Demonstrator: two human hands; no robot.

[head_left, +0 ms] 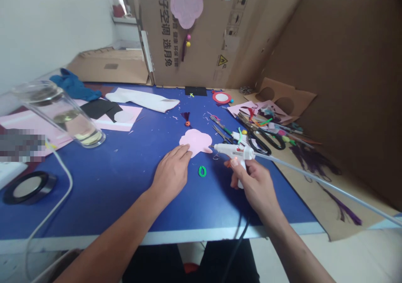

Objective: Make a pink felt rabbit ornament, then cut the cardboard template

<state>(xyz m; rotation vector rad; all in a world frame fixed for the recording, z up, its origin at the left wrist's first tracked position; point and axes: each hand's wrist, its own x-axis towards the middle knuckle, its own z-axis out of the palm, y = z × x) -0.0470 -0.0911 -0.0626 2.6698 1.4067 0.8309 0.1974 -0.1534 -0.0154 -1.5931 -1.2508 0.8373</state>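
Right hand (251,180), closed around the white glue gun (234,151), above the blue desk (132,170) before cardboard walls; nozzle directed left toward the pink paper cutout (197,141), barrel axis roughly crosswise.

Black trousers (230,260) (forearms (125,230) bare)

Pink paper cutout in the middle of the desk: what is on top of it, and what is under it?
The left hand has its fingertips on the cutout, at the near left. Blue tabletop shows around it; the paper hides anything directly beneath.
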